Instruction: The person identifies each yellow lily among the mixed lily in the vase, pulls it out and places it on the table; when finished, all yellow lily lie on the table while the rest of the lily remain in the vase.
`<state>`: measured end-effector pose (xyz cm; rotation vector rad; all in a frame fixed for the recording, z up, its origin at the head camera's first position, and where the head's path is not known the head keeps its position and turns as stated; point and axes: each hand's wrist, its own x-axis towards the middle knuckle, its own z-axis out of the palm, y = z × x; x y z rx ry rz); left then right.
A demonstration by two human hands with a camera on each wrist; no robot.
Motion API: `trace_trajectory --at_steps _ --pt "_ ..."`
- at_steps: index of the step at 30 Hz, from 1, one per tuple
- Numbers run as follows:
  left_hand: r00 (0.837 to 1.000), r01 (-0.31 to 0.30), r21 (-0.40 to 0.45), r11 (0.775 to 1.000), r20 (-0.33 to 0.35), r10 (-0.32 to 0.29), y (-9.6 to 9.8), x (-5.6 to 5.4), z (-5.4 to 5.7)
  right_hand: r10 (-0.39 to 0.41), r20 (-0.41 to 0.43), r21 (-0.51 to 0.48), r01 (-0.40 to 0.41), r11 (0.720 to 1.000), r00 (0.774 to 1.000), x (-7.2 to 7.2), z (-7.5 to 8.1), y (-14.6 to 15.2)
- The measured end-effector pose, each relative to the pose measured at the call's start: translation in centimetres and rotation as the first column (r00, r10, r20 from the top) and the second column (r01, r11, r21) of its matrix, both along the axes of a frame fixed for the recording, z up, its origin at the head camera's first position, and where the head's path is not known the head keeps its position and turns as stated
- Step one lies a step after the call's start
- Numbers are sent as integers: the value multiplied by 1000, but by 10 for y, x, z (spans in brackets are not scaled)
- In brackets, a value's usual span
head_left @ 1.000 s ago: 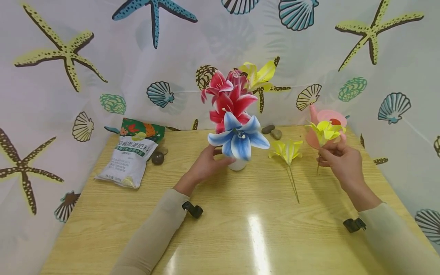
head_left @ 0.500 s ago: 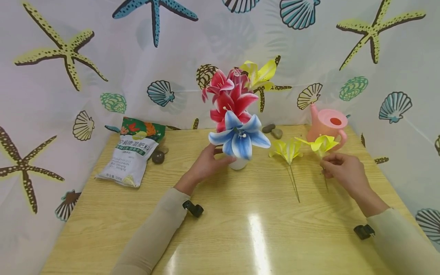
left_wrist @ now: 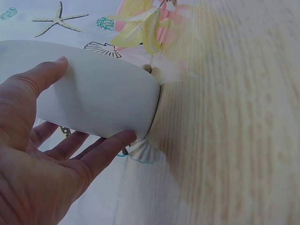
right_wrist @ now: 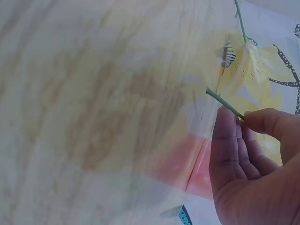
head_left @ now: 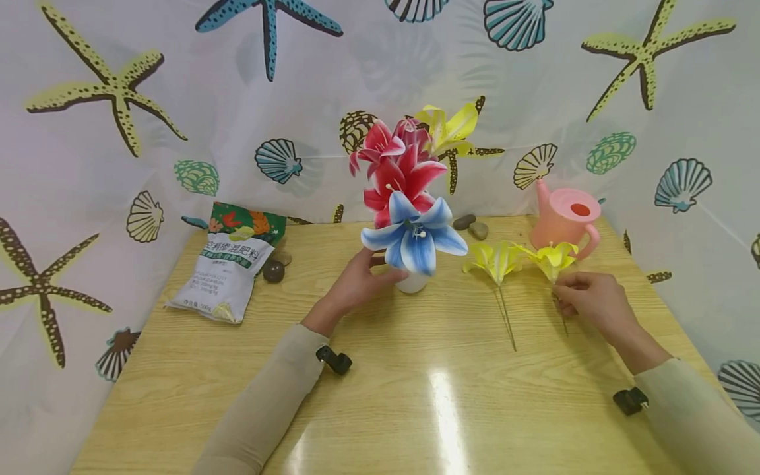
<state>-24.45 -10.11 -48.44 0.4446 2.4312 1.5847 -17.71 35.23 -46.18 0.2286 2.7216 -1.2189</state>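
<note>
Across a pale wood-grain table [head_left: 178, 409] we go, bright light streaking its near half, while a white cloth [head_left: 220, 125] printed with starfish [head_left: 119, 89] and shells [head_left: 278, 160] walls it in along the far edge and both sides. In the middle, the white vase [head_left: 412, 284] has its base down at the wood, and the left hand [head_left: 362, 284] has it grasped from the left, thumb on one side, fingers on the other. Above it, a blue lily [head_left: 410, 237] fronts red lilies [head_left: 410, 178] and a yellow bloom [head_left: 451, 128] at the far right. Over to the right, the right hand [head_left: 596, 305] pinches the stem of a yellow lily [head_left: 552, 260], thumb against fingers! Just left of that, a second yellow lily [head_left: 497, 262] lies on the table, stem pointing near. Beyond them, a pink watering can [head_left: 564, 224] holds the far right corner; two stones [head_left: 478, 230] sit near the far edge. Far left, a fertiliser bag [head_left: 221, 270], a dark ball [head_left: 274, 271] just to its right.
</note>
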Motion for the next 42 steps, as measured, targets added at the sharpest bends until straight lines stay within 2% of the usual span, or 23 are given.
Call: trace_trajectory --at_steps 8,24,31,36,42 --pt "1000 1 3 1000 5 -1 -1 0 1 1 2 -43 -1 999 1000 -3 -7 1" --pt "1000 2 3 1000 3 -2 0 1 1 36 15 -57 -35 998 999 -4 -9 2" --pt "1000 8 2 1000 -3 -8 0 0 0 18 -11 20 -18 1000 1000 -4 -9 3" --pt "1000 8 3 1000 -5 -8 0 0 1 17 -33 35 -16 999 999 -3 -9 3" --pt "1000 8 2 1000 2 -8 -1 0 1 -16 -63 150 25 988 998 -1 0 7"
